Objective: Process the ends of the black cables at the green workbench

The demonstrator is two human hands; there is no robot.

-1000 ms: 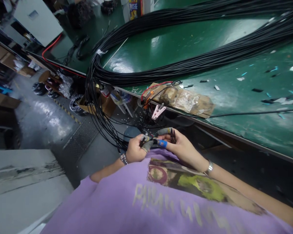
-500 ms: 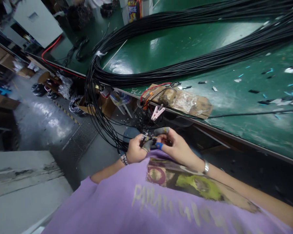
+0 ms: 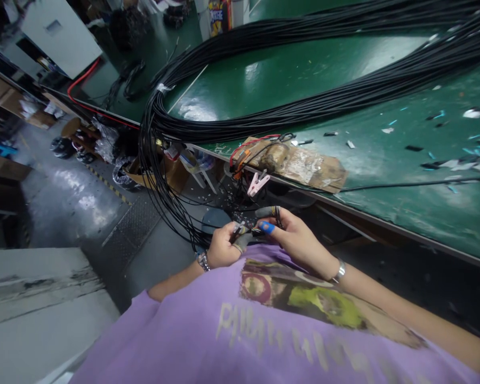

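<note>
My left hand (image 3: 223, 246), with a watch at the wrist and grey covers on its fingertips, is closed in a pinch on the end of a black cable (image 3: 200, 234). That cable comes from the bunch hanging at its left. Just to the right, my right hand (image 3: 298, 237) has blue tape round the thumb and a grey cover on the index finger. Its fingers are curled round a slim dark tool (image 3: 278, 217), mostly hidden. Thumb and fingertips meet near the cable end, where fine wire detail is too small to make out.
A large loop of black cables (image 3: 240, 128) lies on the green table (image 3: 304, 69) and hangs over its edge. At that edge are a taped cardboard piece (image 3: 316, 170) and a pink clip (image 3: 258, 184). Scraps (image 3: 452, 164) litter the right side. A round blue-grey surface (image 3: 216, 218) is below.
My right hand's fingers curled in toward the left hand, then opened out slightly. The dark prongs that showed earlier are now mostly hidden. My left hand has stayed in place, holding the cable.
</note>
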